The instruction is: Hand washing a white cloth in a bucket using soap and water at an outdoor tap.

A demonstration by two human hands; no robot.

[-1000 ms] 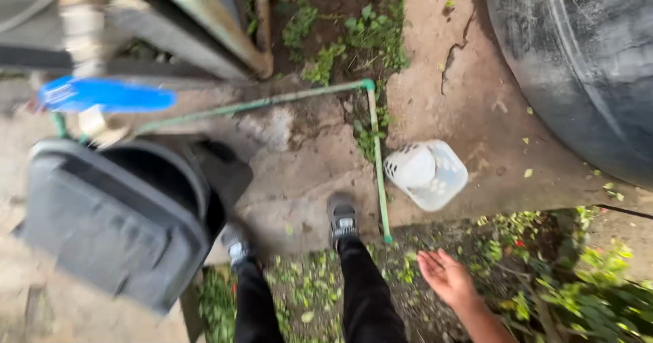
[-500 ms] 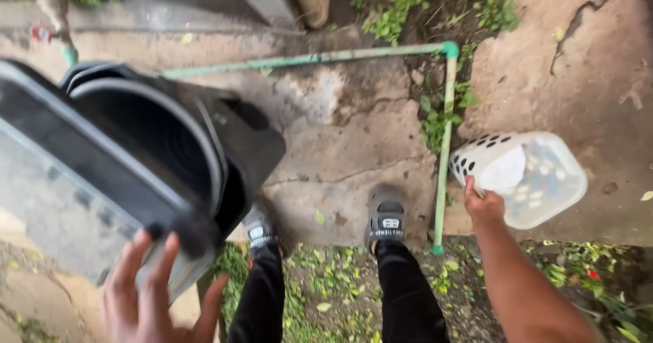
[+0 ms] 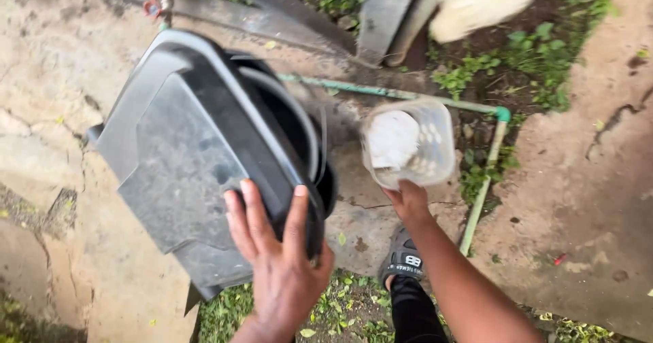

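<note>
Lifted off the ground since half a second earlier, the white perforated basket (image 3: 408, 142) hung tipped toward the open mouth of the bin (image 3: 204, 159), where before it had lain on its side by the green pipe (image 3: 484, 180). The right hand (image 3: 408, 201) was closed on the basket's lower rim, fingers pinched around the edge, so that the opening faced away from the person and the pale contents sat against the far wall. The left hand (image 3: 282, 261), which had hovered spread near the lid, was now pressed against the dark lid (image 3: 180, 166), fingers splayed wide over its edge and thumb hooked round the rim; that grip appeared to hold the lid swung back and keep the round opening clear. Bin and basket were just beside each other, nearly touching at the bin's rim. One sandalled foot (image 3: 403, 260) stood on the cracked concrete (image 3: 41, 112) below the basket, at the edge of a leaf-strewn patch of grass. Weeds (image 3: 537, 50) grew past the pipe.
</note>
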